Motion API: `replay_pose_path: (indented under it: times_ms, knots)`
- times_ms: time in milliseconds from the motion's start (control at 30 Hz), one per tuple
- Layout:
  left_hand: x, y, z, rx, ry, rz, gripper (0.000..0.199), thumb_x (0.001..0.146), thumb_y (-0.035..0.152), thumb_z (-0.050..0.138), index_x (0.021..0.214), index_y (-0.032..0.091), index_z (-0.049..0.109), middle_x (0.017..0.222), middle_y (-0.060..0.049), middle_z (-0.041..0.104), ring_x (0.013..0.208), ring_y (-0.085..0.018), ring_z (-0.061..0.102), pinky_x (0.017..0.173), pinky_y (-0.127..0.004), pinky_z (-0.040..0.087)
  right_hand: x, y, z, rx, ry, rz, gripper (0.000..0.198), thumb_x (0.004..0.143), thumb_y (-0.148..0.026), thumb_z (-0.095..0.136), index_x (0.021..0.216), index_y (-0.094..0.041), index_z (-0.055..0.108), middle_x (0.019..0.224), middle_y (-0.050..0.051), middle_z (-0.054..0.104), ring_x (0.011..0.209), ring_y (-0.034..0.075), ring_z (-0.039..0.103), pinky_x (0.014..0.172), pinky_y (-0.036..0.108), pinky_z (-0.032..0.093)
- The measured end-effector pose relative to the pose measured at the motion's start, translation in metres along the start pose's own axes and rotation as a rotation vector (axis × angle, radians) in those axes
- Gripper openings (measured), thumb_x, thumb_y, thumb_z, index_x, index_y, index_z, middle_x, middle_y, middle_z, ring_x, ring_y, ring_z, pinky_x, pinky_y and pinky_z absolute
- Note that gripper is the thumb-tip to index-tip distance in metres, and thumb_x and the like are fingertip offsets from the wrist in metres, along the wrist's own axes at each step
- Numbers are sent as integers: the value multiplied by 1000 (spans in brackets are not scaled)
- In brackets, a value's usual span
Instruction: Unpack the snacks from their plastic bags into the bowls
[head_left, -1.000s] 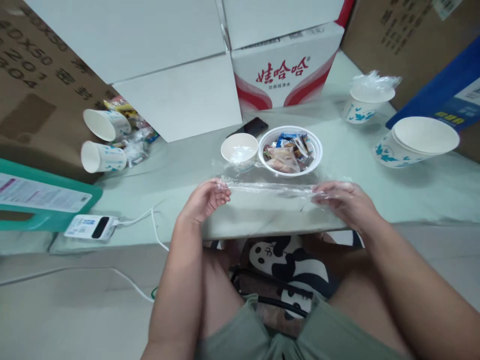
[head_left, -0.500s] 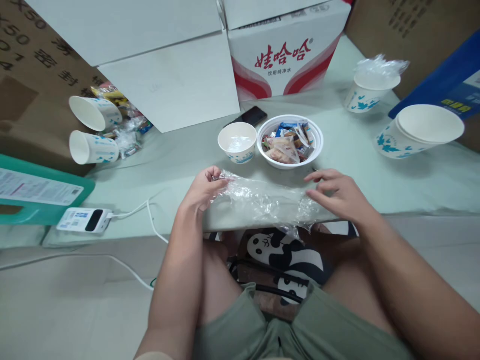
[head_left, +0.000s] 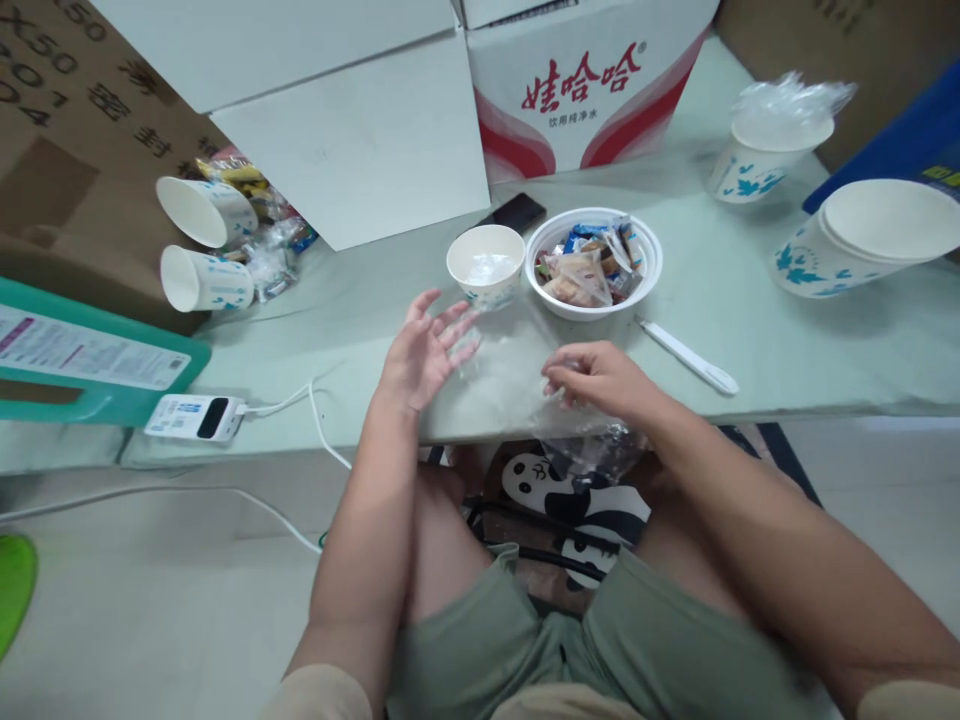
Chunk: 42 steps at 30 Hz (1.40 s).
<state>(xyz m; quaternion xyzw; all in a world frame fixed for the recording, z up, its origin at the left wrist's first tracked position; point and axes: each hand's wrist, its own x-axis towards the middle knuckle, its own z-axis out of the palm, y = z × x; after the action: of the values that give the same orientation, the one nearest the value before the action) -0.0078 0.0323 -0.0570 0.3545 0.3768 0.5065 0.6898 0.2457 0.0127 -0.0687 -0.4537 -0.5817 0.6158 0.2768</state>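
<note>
My left hand (head_left: 429, 352) is open with fingers spread, just in front of a white paper cup (head_left: 487, 262) that has something clear, like plastic film, inside. The fingers of my right hand (head_left: 589, 380) are closed on a clear plastic bag (head_left: 592, 450), crumpled and hanging over the table's front edge. Behind that hand stands a white bowl (head_left: 654, 262) filled with small wrapped snacks (head_left: 589, 265). To the right of the bowl lies a slim white-handled knife (head_left: 690, 358), its thin tip toward the bowl.
A phone (head_left: 519, 212) lies behind the cup. Paper cups (head_left: 862, 245) stand at the right, one stuffed with clear plastic (head_left: 795, 100). Two tipped cups (head_left: 206, 278) and wrapped snacks are at the left. A white cabled device (head_left: 196, 417) sits near the edge. Boxes (head_left: 592, 110) line the back.
My left hand has let go of the plastic bag and spread its fingers. My right hand has moved left, and the bag hangs from it. The knife has come into plain sight.
</note>
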Motion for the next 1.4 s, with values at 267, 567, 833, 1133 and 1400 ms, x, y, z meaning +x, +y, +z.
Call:
replay_pose_path:
  times_ms: [267, 567, 833, 1133, 1400]
  knots:
    - [8, -38, 45, 438, -251, -135, 32, 74, 37, 84, 91, 16, 67, 83, -3, 73, 72, -13, 70, 64, -23, 51, -1, 13, 13, 300, 289, -83, 50, 70, -61, 79, 78, -25, 46, 65, -3, 65, 61, 17, 67, 60, 31, 55]
    - [9, -27, 32, 396, -150, -128, 33, 73, 41, 81, 90, 21, 61, 56, 7, 58, 43, -9, 54, 43, -21, 42, -6, 13, -6, 327, 259, -78, 42, 75, -54, 76, 100, -27, 56, 75, -2, 72, 51, 14, 64, 51, 28, 50]
    - [15, -26, 38, 305, -1, -174, 22, 76, 36, 63, 65, 17, 63, 65, -2, 63, 56, -12, 59, 58, -27, 52, -6, 17, -13, 334, 176, -167, 38, 80, -51, 53, 69, -19, 71, 90, 10, 73, 79, 21, 68, 70, 36, 54]
    - [16, -31, 24, 834, 143, 117, 30, 65, 8, 66, 93, 20, 66, 86, 0, 61, 61, -10, 52, 57, -23, 40, 5, 17, -14, 294, 513, -117, 19, 71, -31, 57, 88, -25, 54, 89, 0, 60, 81, 14, 60, 70, 29, 52]
    - [-17, -52, 68, 1220, -186, 586, 46, 82, 5, 51, 109, 34, 75, 130, -3, 52, 74, -12, 46, 75, -29, 47, 9, 11, -3, 240, 549, -131, 30, 65, -14, 48, 92, -26, 50, 94, 0, 58, 77, 14, 60, 62, 27, 49]
